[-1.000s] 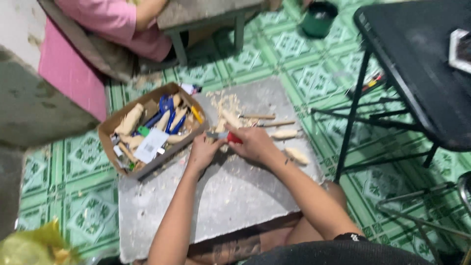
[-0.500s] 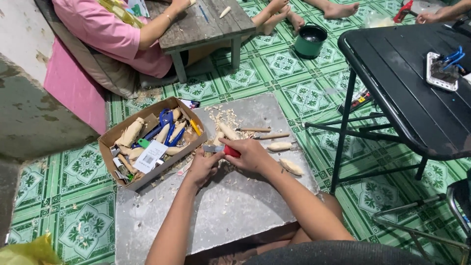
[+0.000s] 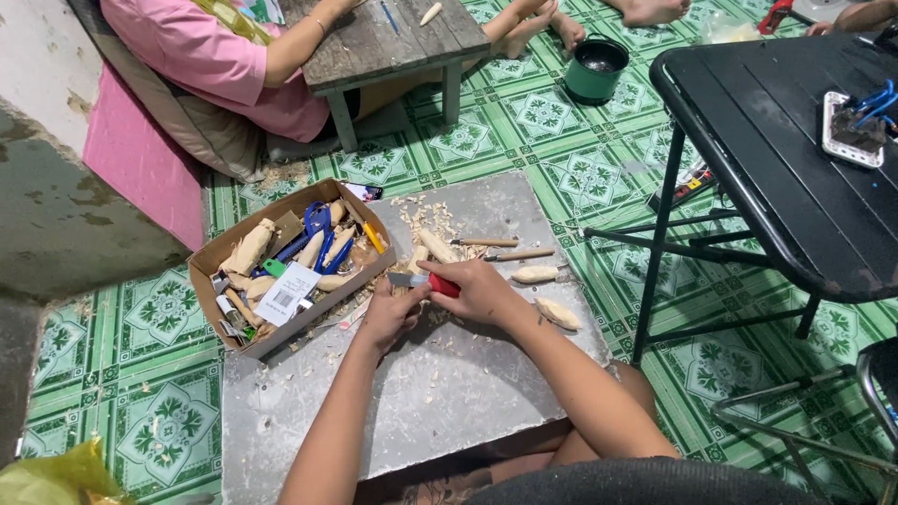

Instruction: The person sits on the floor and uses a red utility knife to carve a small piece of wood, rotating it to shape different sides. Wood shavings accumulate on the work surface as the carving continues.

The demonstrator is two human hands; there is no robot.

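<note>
The right hand (image 3: 482, 292) is closed around a red-handled knife (image 3: 426, 281), its short blade pointing left. The left hand (image 3: 391, 313) is pinched around a small pale wood piece (image 3: 412, 265), of which only a tip shows above the fingers. Both hands meet over the far part of the grey slab (image 3: 421, 393), just right of the cardboard box (image 3: 285, 266) of blanks and tools.

To carve well here, the blade should take thin cuts running away from the left fingers, with the left thumb kept behind the edge. The piece looks better braced low against the slab than held in the air. Shavings (image 3: 421, 217) lie scattered on the far slab, and more blanks (image 3: 538, 274) and two thin tools (image 3: 486, 243) rest to the right within reach.

Against the frame half a second back, the hands and knife sit in much the same place and grip. The view has tilted slightly, so more of the black table (image 3: 795, 159) at right shows. The person in pink (image 3: 215, 56) at the low bench (image 3: 393, 42) stays seated far left.
</note>
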